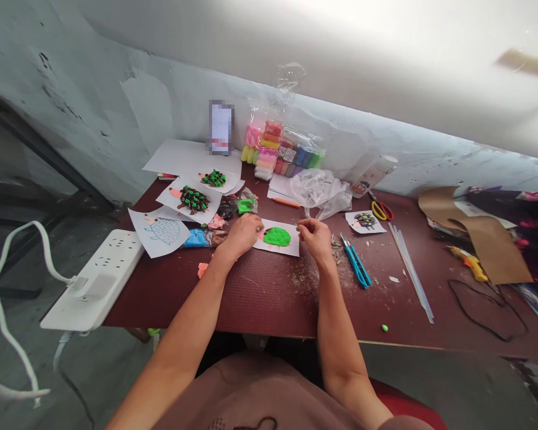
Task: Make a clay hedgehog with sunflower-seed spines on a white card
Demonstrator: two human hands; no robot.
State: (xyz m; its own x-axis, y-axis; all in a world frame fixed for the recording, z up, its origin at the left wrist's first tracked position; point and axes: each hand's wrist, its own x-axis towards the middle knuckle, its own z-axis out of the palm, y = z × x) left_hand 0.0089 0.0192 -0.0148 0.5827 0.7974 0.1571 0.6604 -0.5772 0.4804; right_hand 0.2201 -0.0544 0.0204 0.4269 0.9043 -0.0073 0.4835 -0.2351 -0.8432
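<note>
A small white paper card (287, 249) lies on the table in front of me. It bears a hedgehog with a body of bright green clay (277, 236) and a pinkish snout. My left hand (243, 234) is closed at the card's left edge, its fingertips beside the snout. At the right edge my right hand (316, 239) makes a pinch; whatever lies between thumb and finger is hidden or too small to name. Black clay and an open pack of green clay (245, 206) sit just beyond my left hand, with blue clay (196, 238) nearer the left.
Finished hedgehog cards (194, 199) lie at left near a power strip (96, 280). Clay packs (269, 149) and a phone (221, 127) stand at the wall. Rightward are blue cutters (357, 266), scissors (382, 211), glue sticks (411, 273) and a glue gun (470, 263).
</note>
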